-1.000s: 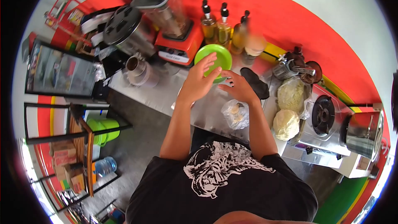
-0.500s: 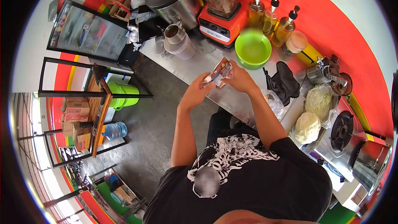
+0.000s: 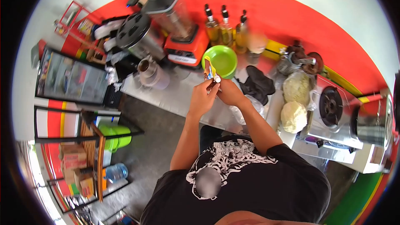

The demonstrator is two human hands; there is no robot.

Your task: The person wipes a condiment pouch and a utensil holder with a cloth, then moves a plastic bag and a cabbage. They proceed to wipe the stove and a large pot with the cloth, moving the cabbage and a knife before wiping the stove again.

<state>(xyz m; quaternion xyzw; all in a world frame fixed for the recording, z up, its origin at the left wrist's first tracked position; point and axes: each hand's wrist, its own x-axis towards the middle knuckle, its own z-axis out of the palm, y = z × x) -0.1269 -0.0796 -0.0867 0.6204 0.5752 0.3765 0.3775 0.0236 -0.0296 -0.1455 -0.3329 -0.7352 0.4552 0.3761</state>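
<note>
A small pouch (image 3: 209, 69) with a yellow and brown print and a white cap (image 3: 217, 78) is held in front of the green bowl (image 3: 221, 60). My left hand (image 3: 202, 98) has its fingertips pinched at the cap. Closed round the lower part of the pouch is my right hand (image 3: 230, 92), close against the left one. The bowl stands on the steel counter (image 3: 175, 96), just beyond both hands. A dark cloth (image 3: 257, 85) lies to the right of my right hand, with a clear plastic bag (image 3: 248, 108) below it.
A red blender (image 3: 186, 50), a steel container (image 3: 139, 35) and a metal jug (image 3: 152, 73) stand at the back left. Pump bottles (image 3: 226, 33) line the red wall. Cabbages (image 3: 293, 116), a stove (image 3: 331, 106) and a pot (image 3: 372, 123) are on the right.
The view has turned, so the counter items appear further left. The pouch now stands more upright, with its cap towards my right hand, and both hands are closer together, nearer the bowl.
</note>
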